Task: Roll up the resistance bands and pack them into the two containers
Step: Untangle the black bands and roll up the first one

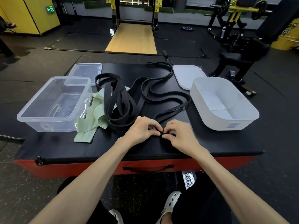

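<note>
on my feed the two hands meet at the near middle of the pad. the left hand (pixel 142 130) lies knuckles-up with its fingers curled under, and the right hand (pixel 179 135) mirrors it. their fingertips pinch the near end of the thin black band (pixel 169 94) between them, low on the surface. i cannot tell how much of that end is rolled, because the fingers cover it. both bare forearms come in from the bottom edge and converge on the pinch.

from there the thin black band snakes away in loose doubled curves toward the far edge. it passes just beside the white container (pixel 226 125), which sits open-topped on the right. the white lid (pixel 186 75) lies flat behind that container.

left of the hands i see a heap of wide black band (pixel 119 102) lying over a crumpled pale green band (pixel 95 113). the green one touches the clear container (pixel 48 126) on the left. the clear lid (pixel 87 70) lies just behind that container's far right corner.

everything rests on a black padded top (pixel 64 146) with red sides (pixel 80 167) and a black carry strap (pixel 148 168) on the near face.

beyond it is dark rubber flooring. a wooden platform (pixel 132 38) runs under a yellow rack (pixel 113 7), and a black bench (pixel 239 60) stands off to the right.
</note>
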The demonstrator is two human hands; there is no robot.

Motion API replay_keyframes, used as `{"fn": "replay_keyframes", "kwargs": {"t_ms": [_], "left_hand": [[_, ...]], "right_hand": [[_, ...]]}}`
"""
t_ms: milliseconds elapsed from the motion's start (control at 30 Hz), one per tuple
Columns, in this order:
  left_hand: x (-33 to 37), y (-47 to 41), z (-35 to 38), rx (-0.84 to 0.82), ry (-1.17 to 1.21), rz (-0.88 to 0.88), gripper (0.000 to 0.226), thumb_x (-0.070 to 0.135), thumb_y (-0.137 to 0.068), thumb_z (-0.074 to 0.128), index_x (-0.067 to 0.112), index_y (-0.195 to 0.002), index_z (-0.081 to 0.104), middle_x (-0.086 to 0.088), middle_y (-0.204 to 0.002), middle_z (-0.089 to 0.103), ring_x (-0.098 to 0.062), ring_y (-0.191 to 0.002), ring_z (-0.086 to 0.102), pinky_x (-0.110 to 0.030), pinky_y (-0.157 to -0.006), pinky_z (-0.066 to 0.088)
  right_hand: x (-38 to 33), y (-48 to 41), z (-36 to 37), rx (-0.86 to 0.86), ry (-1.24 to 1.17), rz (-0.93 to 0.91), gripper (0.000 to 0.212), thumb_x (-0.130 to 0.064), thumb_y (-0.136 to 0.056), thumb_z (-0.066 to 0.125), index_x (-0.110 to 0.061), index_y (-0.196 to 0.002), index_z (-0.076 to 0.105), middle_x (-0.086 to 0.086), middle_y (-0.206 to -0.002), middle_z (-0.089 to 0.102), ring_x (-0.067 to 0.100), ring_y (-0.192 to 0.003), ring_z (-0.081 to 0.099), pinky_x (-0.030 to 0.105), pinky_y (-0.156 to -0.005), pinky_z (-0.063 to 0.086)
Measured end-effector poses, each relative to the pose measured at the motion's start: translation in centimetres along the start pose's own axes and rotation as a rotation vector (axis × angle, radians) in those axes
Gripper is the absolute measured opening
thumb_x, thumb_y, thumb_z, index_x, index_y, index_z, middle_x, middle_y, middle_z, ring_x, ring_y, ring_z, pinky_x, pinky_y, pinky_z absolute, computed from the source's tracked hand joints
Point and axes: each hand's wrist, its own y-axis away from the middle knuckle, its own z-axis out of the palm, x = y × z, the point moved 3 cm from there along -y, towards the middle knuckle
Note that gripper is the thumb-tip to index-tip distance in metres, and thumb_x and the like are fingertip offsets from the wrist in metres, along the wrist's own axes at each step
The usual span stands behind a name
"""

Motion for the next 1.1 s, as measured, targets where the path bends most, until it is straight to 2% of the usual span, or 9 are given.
{"fn": "replay_keyframes", "kwargs": {"t_ms": [100,200,300,500,600,733,933,1000,1100], "left_hand": [[0.0,0.2,0.1,0.029,0.028,0.024,0.016,0.008,-0.073,0.08,0.016,-0.086,0.075,-0.001,-0.079,0.071,-0.008,-0.072,0.064,-0.02,-0.078,0.052],[0.1,0.2,0.2,0.053,0.044,0.051,0.024,0.004,-0.071,0.081,0.009,-0.092,0.071,-0.002,-0.089,0.068,-0.014,-0.073,0.065,-0.026,-0.076,0.055],[0.0,-0.1,0.2,0.047,0.003,0.096,0.032,0.005,-0.071,0.081,0.006,-0.102,0.072,0.0,-0.099,0.064,-0.012,-0.069,0.063,-0.021,-0.073,0.054],[-0.4,-0.6,0.5,-0.02,-0.148,0.162,0.017,0.012,-0.076,0.079,0.007,-0.089,0.071,0.002,-0.097,0.063,-0.003,-0.068,0.057,-0.02,-0.07,0.049],[-0.6,-0.7,0.7,-0.014,-0.183,0.178,0.017,0.014,-0.076,0.078,0.009,-0.09,0.07,0.001,-0.098,0.064,-0.001,-0.065,0.051,-0.018,-0.068,0.044],[-0.7,-0.6,1.0,0.008,-0.192,0.156,0.017,0.016,-0.078,0.077,0.011,-0.091,0.069,0.001,-0.099,0.063,-0.003,-0.067,0.049,-0.023,-0.069,0.046],[-0.7,-0.6,1.0,-0.024,-0.176,0.161,0.018,0.018,-0.078,0.077,0.012,-0.09,0.066,0.002,-0.098,0.061,-0.005,-0.07,0.051,-0.024,-0.071,0.047],[-0.5,-0.8,0.6,-0.066,-0.186,0.176,0.018,0.018,-0.077,0.077,0.011,-0.09,0.067,0.001,-0.097,0.062,-0.005,-0.071,0.053,-0.023,-0.072,0.047],[-0.4,-0.8,0.0,-0.098,-0.201,0.208,0.017,0.015,-0.078,0.077,0.011,-0.094,0.07,0.002,-0.098,0.063,-0.011,-0.076,0.056,-0.024,-0.074,0.048]], "right_hand": [[-0.1,0.3,0.0,0.026,-0.061,0.003,0.009,-0.009,-0.074,0.078,-0.013,-0.077,0.071,-0.008,-0.084,0.063,0.005,-0.076,0.061,0.024,-0.073,0.055],[-0.2,0.4,0.0,0.034,-0.151,0.052,0.019,-0.005,-0.074,0.078,-0.019,-0.078,0.066,-0.01,-0.081,0.064,0.004,-0.079,0.062,0.022,-0.076,0.055],[-0.3,0.2,-0.2,0.019,-0.231,0.107,0.025,-0.001,-0.074,0.077,-0.018,-0.08,0.059,-0.008,-0.081,0.064,0.003,-0.081,0.062,0.02,-0.079,0.055],[-0.2,0.2,-0.4,0.007,-0.291,0.14,0.029,0.0,-0.073,0.078,-0.019,-0.081,0.058,-0.006,-0.084,0.065,0.006,-0.085,0.064,0.021,-0.08,0.055],[-0.1,0.3,-0.1,-0.006,-0.224,0.155,0.029,-0.007,-0.074,0.079,-0.021,-0.092,0.062,-0.007,-0.092,0.066,0.004,-0.087,0.062,0.017,-0.081,0.053],[-0.4,0.1,0.3,-0.029,0.116,0.098,0.023,-0.019,-0.08,0.074,-0.018,-0.103,0.068,-0.004,-0.093,0.061,0.009,-0.085,0.055,0.022,-0.077,0.047],[-0.4,-0.1,0.5,-0.089,0.143,0.048,0.017,-0.007,-0.086,0.063,-0.015,-0.101,0.066,-0.01,-0.086,0.048,0.005,-0.078,0.042,0.011,-0.066,0.028],[-0.4,-0.1,0.4,-0.089,0.136,0.02,0.019,-0.005,-0.085,0.063,-0.015,-0.101,0.067,-0.011,-0.088,0.05,0.005,-0.077,0.041,0.011,-0.067,0.029],[-0.1,-0.1,0.4,-0.101,0.116,-0.015,0.022,-0.002,-0.084,0.063,-0.014,-0.101,0.067,-0.009,-0.093,0.053,0.006,-0.079,0.042,0.019,-0.074,0.033]]}}
